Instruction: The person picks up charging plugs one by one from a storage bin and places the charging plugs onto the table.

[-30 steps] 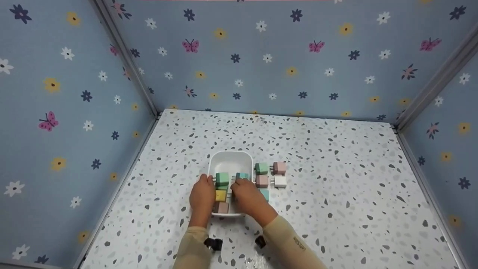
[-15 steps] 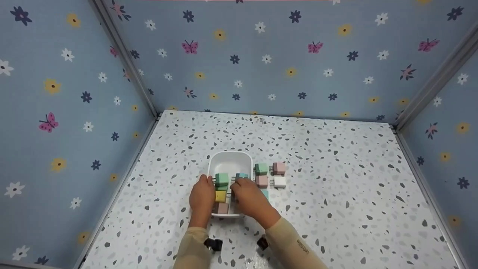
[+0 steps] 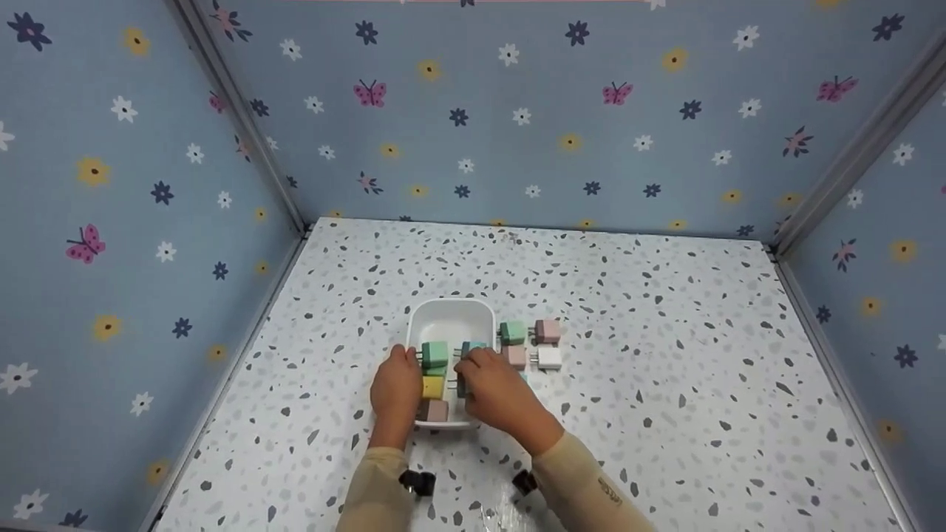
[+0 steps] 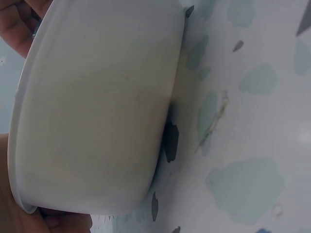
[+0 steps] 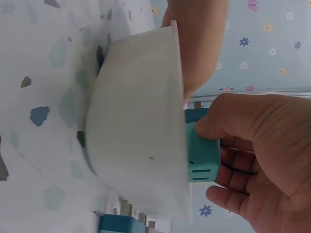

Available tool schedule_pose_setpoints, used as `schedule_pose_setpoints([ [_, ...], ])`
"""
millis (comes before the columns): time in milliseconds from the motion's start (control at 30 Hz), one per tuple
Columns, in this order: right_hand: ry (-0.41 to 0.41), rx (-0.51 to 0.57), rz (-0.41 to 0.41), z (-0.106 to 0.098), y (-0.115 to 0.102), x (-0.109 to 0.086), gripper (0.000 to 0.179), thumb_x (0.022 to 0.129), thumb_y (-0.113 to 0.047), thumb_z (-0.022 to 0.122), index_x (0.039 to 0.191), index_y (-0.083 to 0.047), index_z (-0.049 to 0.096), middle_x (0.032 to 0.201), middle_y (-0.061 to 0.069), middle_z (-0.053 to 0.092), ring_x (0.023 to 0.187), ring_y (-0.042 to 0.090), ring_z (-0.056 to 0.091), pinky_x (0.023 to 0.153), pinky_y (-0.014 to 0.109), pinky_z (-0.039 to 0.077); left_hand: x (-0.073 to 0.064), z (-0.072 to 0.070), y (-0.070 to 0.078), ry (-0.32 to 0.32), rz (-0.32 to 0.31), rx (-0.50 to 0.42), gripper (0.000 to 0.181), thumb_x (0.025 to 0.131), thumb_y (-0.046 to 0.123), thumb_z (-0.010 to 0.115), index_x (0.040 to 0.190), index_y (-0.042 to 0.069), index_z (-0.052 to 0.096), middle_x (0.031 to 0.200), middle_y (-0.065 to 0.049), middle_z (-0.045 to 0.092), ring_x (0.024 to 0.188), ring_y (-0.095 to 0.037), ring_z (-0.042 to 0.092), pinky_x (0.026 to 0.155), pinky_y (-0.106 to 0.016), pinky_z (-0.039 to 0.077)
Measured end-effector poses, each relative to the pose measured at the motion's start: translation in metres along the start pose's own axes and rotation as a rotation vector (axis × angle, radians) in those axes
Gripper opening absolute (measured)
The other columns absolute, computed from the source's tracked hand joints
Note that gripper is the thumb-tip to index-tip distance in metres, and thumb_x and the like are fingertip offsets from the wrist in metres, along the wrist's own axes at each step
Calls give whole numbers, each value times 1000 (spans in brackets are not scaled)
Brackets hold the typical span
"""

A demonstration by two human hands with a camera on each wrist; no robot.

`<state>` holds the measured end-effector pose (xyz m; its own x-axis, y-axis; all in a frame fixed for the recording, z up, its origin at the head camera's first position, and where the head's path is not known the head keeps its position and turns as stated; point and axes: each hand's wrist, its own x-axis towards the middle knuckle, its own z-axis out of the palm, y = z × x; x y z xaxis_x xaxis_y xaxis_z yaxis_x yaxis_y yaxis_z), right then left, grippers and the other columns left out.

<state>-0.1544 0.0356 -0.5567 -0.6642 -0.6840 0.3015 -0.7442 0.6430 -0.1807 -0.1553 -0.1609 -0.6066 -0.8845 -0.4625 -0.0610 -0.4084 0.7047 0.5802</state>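
A white plastic tub [image 3: 452, 309] holds several plug chargers: a green charger [image 3: 434, 354], a yellow charger [image 3: 432, 387] and a pinkish-brown charger [image 3: 436, 411] on the left, and a teal charger [image 3: 474, 346] on the right. My left hand [image 3: 396, 388] grips the tub's left wall; the left wrist view shows fingers [image 4: 68, 222] bent around the tub's end. Over the right rim, my right hand [image 3: 502, 388] pinches another teal charger [image 5: 203, 150], thumb on its near face. In the head view the hand covers most of it.
Right of the tub, on the speckled table [image 3: 665, 355], lie a green charger [image 3: 512, 332], two pink chargers [image 3: 548, 332] and a white charger [image 3: 548, 358]. A blue charger [image 5: 121, 223] is partly hidden there. Patterned panels [image 3: 517, 140] enclose the table.
The head view has shifted slightly. My right forearm has swung a little outward to the right, uncovering part of the teal charger under the fingers. My left hand stays on the tub.
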Motion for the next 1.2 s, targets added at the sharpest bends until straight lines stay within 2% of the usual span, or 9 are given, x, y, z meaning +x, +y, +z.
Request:
schedule_pose_setpoints([
  [267, 57, -15, -52, -7, -3, 0, 38, 74, -2, 72, 111, -7, 70, 105, 4, 64, 98, 22, 60, 88, 38, 50, 0, -1, -3, -23, -20, 7, 33, 111, 35, 42, 107, 8, 61, 89, -11, 69, 75, -28, 64, 62, -44, 45],
  [567, 67, 22, -3, -19, -5, -4, 42, 75, -1, 72, 116, -7, 71, 108, 3, 65, 100, 21, 61, 95, 37, 49, -2, -5, -1, -24, -22, 11, 35, 111, 35, 40, 109, 8, 61, 90, -14, 70, 77, -30, 66, 62, -44, 46],
  [733, 20, 43, 22, -23, 4, -9, 45, 74, -1, 74, 118, -8, 71, 108, 3, 65, 100, 21, 61, 96, 37, 49, -5, -2, -3, -9, -17, 11, 33, 111, 34, 41, 107, 7, 60, 89, -15, 70, 76, -33, 66, 61, -46, 45],
  [867, -8, 58, 47, -25, 11, -16, 39, 77, -2, 75, 115, -7, 70, 109, 3, 64, 101, 20, 59, 95, 37, 50, -7, -2, -3, -9, -27, 23, 33, 111, 34, 42, 107, 7, 61, 87, -14, 70, 74, -31, 66, 60, -45, 45],
  [1067, 34, 33, 67, -33, 30, -23, 40, 77, -4, 82, 115, -5, 70, 111, 5, 64, 101, 21, 61, 94, 37, 51, -3, -2, 1, 4, 6, -1, 33, 111, 34, 42, 106, 6, 60, 85, -14, 68, 72, -30, 64, 60, -45, 44],
  [1200, 30, 37, 73, -32, 42, -29, 42, 75, -3, 83, 115, -5, 70, 110, 5, 64, 98, 20, 61, 91, 37, 52, -3, -1, 0, 2, -15, 7, 33, 111, 35, 42, 109, 7, 60, 87, -14, 68, 75, -31, 65, 62, -45, 45],
])
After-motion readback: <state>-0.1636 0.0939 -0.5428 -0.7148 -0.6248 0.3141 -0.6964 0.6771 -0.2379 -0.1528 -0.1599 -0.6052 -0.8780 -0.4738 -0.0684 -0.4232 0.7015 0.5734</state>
